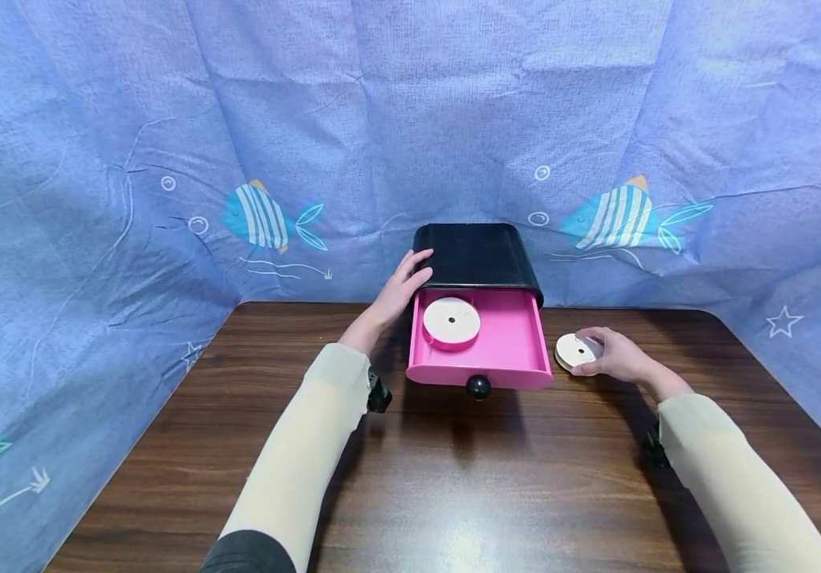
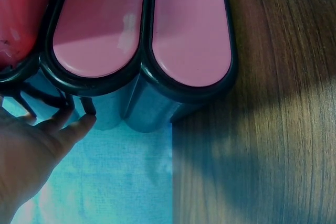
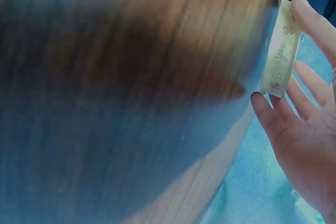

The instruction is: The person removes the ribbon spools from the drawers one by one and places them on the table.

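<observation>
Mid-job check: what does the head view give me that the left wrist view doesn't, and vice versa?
Only the head view shows the right hand holding the cream spool, and the pink-edged spool lying in the pulled-out drawer. Only the left wrist view shows two closed pink drawers. Both show the left hand against the side of the black cabinet, plus the wooden tabletop.
</observation>
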`<state>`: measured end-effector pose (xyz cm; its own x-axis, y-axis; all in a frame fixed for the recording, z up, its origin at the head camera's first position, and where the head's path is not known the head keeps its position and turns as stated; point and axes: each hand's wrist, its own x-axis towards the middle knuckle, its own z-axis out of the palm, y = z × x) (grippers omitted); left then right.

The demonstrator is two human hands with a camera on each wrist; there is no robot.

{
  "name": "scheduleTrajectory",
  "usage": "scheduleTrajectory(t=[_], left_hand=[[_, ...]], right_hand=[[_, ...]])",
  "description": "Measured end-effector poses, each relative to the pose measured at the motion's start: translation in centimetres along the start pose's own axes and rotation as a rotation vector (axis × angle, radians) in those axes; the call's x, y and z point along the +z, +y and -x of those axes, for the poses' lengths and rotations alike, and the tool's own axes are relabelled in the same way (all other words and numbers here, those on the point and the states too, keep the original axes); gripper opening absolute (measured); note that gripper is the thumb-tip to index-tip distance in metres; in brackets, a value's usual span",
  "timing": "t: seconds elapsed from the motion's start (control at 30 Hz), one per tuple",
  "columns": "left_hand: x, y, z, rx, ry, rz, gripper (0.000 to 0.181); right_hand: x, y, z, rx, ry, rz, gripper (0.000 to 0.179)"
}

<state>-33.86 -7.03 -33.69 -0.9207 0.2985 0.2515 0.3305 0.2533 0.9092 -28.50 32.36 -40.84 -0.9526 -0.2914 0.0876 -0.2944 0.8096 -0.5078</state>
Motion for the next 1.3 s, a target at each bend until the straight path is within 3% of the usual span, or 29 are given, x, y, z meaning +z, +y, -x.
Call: scheduleTrajectory(t=[0.7,1.1,1.3], left_hand=[[0.1,0.1,0.1,0.003,0.011,0.003,0.051],[0.0,0.0,0.0,-0.003,0.001,0.008,0.051],[0.0,0.0,0.0,-0.004,0.006,0.006,0.051]], right_hand=[[0.6,0.1,0.2,0.026,-0.031,-0.027,0.073],[-0.8,-0.1,1.4,0.027,0.033,-0.122,0.078],[-2.4,-1.5,2.5,-0.011,0.123,-0.148,0.073]])
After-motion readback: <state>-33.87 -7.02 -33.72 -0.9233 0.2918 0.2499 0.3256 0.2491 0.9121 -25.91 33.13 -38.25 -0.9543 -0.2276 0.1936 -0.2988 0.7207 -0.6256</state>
